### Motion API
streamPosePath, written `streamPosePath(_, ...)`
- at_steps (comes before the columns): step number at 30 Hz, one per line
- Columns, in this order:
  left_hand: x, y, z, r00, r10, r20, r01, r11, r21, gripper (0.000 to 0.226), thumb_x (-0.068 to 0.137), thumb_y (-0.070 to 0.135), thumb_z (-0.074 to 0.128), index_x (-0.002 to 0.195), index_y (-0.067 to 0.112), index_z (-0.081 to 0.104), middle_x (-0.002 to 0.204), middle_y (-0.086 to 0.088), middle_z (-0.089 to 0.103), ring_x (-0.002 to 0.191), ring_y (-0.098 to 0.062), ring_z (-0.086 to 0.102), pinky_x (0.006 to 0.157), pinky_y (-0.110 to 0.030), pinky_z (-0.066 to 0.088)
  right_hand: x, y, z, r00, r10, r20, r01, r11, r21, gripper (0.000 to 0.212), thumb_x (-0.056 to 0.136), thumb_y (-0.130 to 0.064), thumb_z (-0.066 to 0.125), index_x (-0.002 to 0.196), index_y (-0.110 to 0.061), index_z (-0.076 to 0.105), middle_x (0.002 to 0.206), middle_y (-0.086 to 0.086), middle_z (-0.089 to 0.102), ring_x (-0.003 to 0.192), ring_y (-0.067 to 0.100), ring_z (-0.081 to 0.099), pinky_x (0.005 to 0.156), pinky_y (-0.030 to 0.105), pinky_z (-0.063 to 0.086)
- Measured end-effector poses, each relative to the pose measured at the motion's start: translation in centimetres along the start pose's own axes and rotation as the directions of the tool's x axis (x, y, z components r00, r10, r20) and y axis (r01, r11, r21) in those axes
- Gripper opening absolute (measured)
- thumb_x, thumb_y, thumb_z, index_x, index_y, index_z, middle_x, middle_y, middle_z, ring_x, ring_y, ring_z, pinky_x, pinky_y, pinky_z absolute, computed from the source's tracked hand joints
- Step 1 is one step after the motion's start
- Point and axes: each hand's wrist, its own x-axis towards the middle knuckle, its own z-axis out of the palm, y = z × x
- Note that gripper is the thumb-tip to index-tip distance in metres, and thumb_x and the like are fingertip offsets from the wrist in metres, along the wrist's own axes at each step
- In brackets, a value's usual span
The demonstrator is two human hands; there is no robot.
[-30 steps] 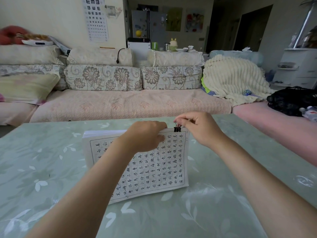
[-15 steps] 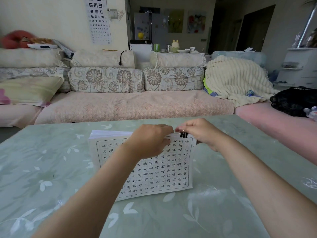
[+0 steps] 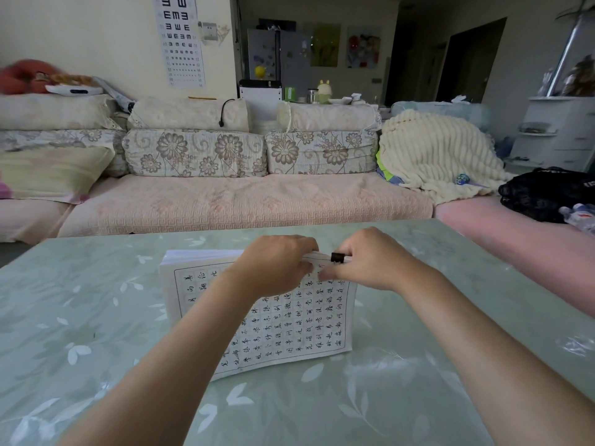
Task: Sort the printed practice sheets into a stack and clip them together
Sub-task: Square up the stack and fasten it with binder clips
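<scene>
Up top: clip (image 3: 337, 257) on stack (image 3: 289, 333) edge

One stack of practice sheets (image 3: 306, 329) and one black binder clip (image 3: 337, 257) are on the one table (image 3: 96, 317). Two hands are at the stack: the left hand (image 3: 277, 265) and the right hand (image 3: 370, 262).

Beyond the table's far side there is one sofa (image 3: 244, 201). It has three floral cushions, at left (image 3: 64, 136), middle (image 3: 196, 152) and right (image 3: 322, 152). Three plain cream bolsters sit above them, at left (image 3: 54, 111), middle (image 3: 190, 114) and right (image 3: 325, 117). There is also one yellow pillow (image 3: 51, 169) at the left and one ribbed cream blanket (image 3: 434, 152) at the right.

One eye chart (image 3: 180, 40) hangs on the far wall, and one white drawer unit (image 3: 560, 133) stands at the far right.
</scene>
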Motion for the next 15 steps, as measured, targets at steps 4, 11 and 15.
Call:
streamPosePath(4,-0.2,0.0,0.0,1.000,0.002,-0.003,-0.002,0.999,0.032,0.019,0.094,0.037,0.049,0.108,0.025,0.054,0.096,0.008,0.062,0.083,-0.017,0.058,0.068,-0.032,0.044,0.2,-0.3,0.4,0.996,-0.042,-0.081,0.031,0.991,-0.129,0.045,0.071,-0.064,0.074,0.076,-0.019,0.071,0.067,0.002,0.062,0.067,0.020,0.059,0.051,0.028,0.034)
streamPosePath(11,-3.6,-4.9,-2.0,0.988,-0.126,0.093,0.107,0.976,0.192,0.028,0.086,0.046,0.051,0.110,0.029,0.051,0.089,0.010,0.065,0.076,-0.014,0.058,0.066,-0.026,0.045,0.8,0.0,0.0,0.996,-0.031,-0.086,-0.004,0.923,-0.385,0.034,0.082,-0.057,0.065,0.086,-0.024,0.067,0.092,-0.005,0.063,0.092,0.019,0.061,0.070,0.030,0.043)
streamPosePath(15,-5.4,-5.2,-1.2,0.998,-0.027,-0.060,0.040,0.975,0.219,0.028,0.084,0.036,0.045,0.106,0.021,0.054,0.085,0.006,0.064,0.069,-0.020,0.060,0.057,-0.028,0.045,1.2,-4.0,1.8,0.946,-0.308,-0.098,0.250,0.889,-0.383,0.046,0.090,-0.031,0.052,0.136,-0.027,0.050,0.129,-0.006,0.055,0.122,0.016,0.047,0.109,0.039,0.036)
